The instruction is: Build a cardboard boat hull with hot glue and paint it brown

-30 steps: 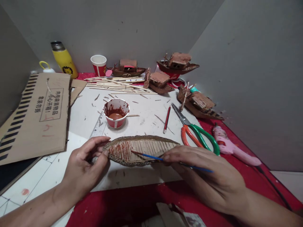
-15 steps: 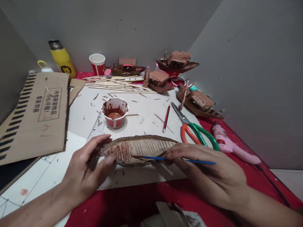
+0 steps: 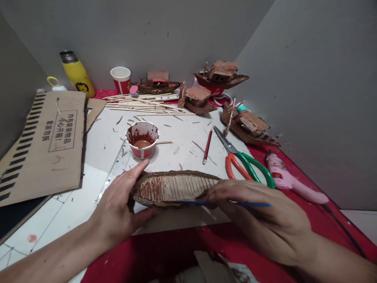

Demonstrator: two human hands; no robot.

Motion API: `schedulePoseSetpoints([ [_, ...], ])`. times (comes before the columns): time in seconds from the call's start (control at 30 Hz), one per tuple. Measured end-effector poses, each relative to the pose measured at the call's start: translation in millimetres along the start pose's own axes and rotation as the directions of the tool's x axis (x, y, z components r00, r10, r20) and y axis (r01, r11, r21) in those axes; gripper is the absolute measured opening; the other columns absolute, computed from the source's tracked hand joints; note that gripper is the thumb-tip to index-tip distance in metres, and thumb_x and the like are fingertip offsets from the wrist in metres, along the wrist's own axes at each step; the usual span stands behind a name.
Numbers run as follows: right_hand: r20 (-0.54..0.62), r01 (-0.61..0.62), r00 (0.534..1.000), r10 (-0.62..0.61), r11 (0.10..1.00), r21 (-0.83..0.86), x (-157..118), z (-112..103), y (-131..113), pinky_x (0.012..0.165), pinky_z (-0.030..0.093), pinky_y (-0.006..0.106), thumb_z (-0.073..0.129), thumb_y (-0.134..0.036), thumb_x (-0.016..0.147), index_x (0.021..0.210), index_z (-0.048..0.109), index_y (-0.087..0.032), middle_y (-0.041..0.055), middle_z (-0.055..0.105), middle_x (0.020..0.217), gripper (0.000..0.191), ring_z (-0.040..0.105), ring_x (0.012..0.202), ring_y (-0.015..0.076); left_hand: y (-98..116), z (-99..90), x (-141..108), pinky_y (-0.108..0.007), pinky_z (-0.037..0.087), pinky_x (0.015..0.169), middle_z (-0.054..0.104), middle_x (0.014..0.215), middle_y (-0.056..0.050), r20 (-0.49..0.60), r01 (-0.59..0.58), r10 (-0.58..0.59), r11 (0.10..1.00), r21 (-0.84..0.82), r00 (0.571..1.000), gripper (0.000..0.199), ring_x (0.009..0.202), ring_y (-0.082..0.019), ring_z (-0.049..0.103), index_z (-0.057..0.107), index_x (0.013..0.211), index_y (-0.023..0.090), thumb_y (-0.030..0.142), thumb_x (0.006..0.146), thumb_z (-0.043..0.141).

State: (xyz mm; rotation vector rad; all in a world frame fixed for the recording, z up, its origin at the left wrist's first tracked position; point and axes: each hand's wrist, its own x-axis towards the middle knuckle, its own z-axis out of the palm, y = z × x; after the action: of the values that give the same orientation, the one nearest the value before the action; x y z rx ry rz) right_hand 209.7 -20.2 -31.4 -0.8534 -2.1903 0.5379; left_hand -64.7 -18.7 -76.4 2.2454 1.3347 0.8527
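Observation:
A boat-shaped cardboard hull [image 3: 179, 186] with a ribbed inside lies on the white board, its left part streaked with reddish-brown paint. My left hand [image 3: 120, 204] grips the hull's left end, thumb along the near side and fingers on the far side. Pinched in my right hand [image 3: 250, 212] is a thin blue paintbrush [image 3: 191, 203], its tip at the hull's near inner edge. My right fingers cover the hull's right end. Beyond the hull stands a paper cup [image 3: 142, 151] with brown paint inside.
Scissors [image 3: 235, 153], a red pencil [image 3: 207, 146] and a pink glue gun [image 3: 284, 177] lie to the right. Several brown model boats [image 3: 218, 76], wooden sticks [image 3: 141, 103], another cup [image 3: 121, 81] and a yellow bottle [image 3: 77, 74] line the back. Cardboard [image 3: 55, 141] lies left.
My left hand has moved right and wrapped further around the hull's end. The brush tip has shifted from the ribbed middle down to the near edge, and the hull has moved slightly.

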Motion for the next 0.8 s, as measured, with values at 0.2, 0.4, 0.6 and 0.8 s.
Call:
schedulePoseSetpoints([
  [0.2,-0.065,0.039,0.997,-0.040,0.999,-0.020,3.4,-2.2,4.5,0.067,0.059,0.026,0.051,-0.001,0.086,0.109,0.058,-0.022,0.0039,0.071,0.085,0.032,0.070,0.078,0.0168,3.6,-1.4,-4.7,-0.042,0.050,0.095,0.057,0.132,-0.013,0.037,-0.042,0.040,0.998,0.056,0.999,0.076,0.115,-0.026,0.058,0.029,0.144,0.023,0.031,0.079,0.069],
  [0.4,0.024,0.014,1.000,-0.015,0.998,0.059,2.1,-4.4,1.3,0.064,0.058,0.026,0.050,0.002,0.085,0.107,0.058,-0.020,0.0048,0.070,0.082,0.032,0.069,0.076,0.0167,2.9,2.1,-3.6,-0.043,0.050,0.095,0.059,0.131,-0.012,0.067,-0.062,0.058,0.996,0.070,0.996,0.078,0.115,-0.027,0.058,0.030,0.144,0.023,0.029,0.077,0.069],
  [0.6,-0.101,0.007,0.995,-0.005,1.000,0.016,2.3,-2.8,8.0,0.062,0.057,0.025,0.052,-0.004,0.089,0.104,0.059,-0.022,0.0032,0.070,0.082,0.025,0.070,0.075,0.0162,6.9,-0.7,-4.5,-0.038,0.053,0.090,0.063,0.126,-0.011,0.031,-0.087,0.084,0.991,0.099,0.996,0.071,0.109,-0.025,0.063,0.033,0.140,0.023,0.029,0.079,0.068],
  [0.8,-0.051,-0.032,0.998,0.035,0.998,0.056,3.7,-8.1,4.7,0.061,0.058,0.027,0.051,-0.007,0.089,0.102,0.061,-0.023,0.0029,0.070,0.078,0.023,0.070,0.070,0.0174,2.8,-1.6,-8.8,-0.039,0.054,0.087,0.064,0.124,-0.010,0.034,-0.075,0.072,0.992,0.103,0.997,0.070,0.106,-0.026,0.065,0.033,0.141,0.025,0.032,0.080,0.067],
])
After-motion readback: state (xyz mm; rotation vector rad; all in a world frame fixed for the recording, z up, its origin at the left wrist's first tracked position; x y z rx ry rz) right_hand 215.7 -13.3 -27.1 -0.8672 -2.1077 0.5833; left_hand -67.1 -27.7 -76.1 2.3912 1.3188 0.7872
